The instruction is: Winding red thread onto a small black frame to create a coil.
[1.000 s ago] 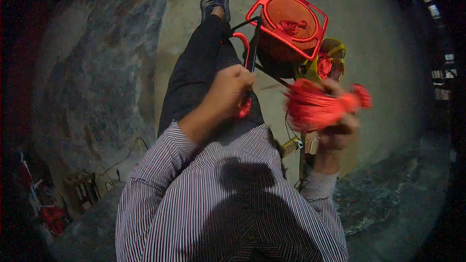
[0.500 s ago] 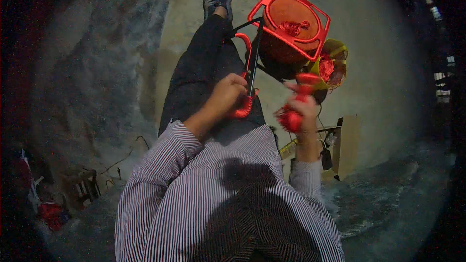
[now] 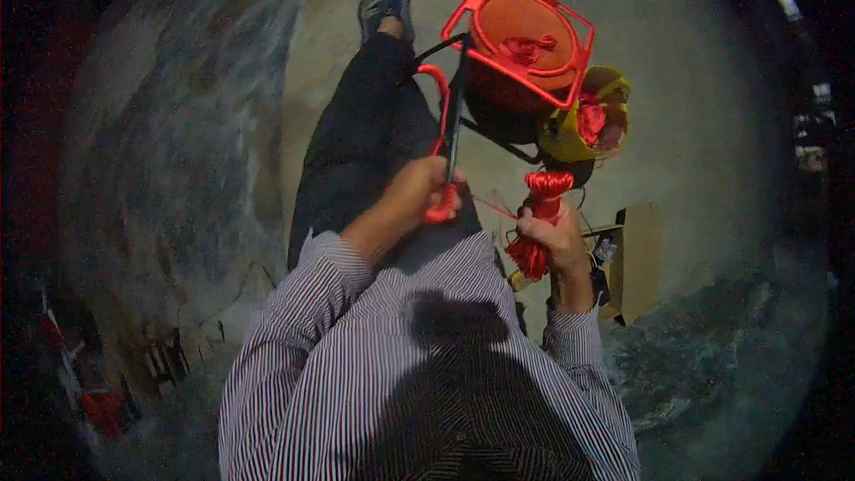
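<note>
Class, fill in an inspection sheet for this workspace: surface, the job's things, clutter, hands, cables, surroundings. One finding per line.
Surface: pale concrete floor, darker mottled patch at left.
Job's things: red wire-frame reel; red thread bundle; yellow container behind the reel.
Clutter: cardboard piece by the right arm.
Hands: left hand grips a red handle; right hand grips the bundle.
Cables: thin thread between the hands.
Surroundings: dark, blurred; red items at lower left.

- The floor (image 3: 712, 107) is pale, rough concrete, brightly lit at the middle.
- Toward the left and lower right it is darker, mottled grey.
- A cardboard piece (image 3: 643, 258) lies right of centre.
- Red clutter (image 3: 98, 401) sits lower left, in shadow.
</note>
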Demonstrator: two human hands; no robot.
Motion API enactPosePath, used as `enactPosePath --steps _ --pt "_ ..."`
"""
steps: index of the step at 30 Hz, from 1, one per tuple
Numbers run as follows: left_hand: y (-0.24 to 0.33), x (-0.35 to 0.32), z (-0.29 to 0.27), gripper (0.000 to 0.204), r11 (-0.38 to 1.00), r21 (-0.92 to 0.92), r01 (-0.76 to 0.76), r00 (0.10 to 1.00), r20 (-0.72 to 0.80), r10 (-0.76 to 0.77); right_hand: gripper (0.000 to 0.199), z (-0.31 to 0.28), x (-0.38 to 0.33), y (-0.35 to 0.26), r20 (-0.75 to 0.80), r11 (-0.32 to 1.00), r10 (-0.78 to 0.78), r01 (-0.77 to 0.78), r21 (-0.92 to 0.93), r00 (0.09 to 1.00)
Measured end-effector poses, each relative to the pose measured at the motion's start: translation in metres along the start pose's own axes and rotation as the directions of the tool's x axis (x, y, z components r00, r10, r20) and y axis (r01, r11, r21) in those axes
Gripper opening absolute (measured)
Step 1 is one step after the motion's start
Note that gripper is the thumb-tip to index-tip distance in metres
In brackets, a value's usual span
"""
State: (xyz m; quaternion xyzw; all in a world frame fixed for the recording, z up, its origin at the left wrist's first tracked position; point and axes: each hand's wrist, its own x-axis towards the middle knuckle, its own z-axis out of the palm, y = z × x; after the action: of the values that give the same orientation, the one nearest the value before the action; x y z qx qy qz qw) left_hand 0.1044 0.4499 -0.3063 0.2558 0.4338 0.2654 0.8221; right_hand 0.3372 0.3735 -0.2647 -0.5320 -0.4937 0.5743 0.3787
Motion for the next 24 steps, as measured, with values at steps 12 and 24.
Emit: enactPosePath --steps 12,24 --pt "-0.038 -0.065 0.04 0.038 0.194 0.769 -0.61 0.528 0.212 0.822 0.026 0.02 -0.036 0.034 -0.193 0.876 0.04 0.058 0.479 0.98" --pt "0.036 -0.091 0.041 0.039 0.894 -0.058 -0.445 0.893 0.046 0.448 0.04 0.056 0.021 0.051 0.486 0.748 -0.045 -0.293 0.595 0.873"
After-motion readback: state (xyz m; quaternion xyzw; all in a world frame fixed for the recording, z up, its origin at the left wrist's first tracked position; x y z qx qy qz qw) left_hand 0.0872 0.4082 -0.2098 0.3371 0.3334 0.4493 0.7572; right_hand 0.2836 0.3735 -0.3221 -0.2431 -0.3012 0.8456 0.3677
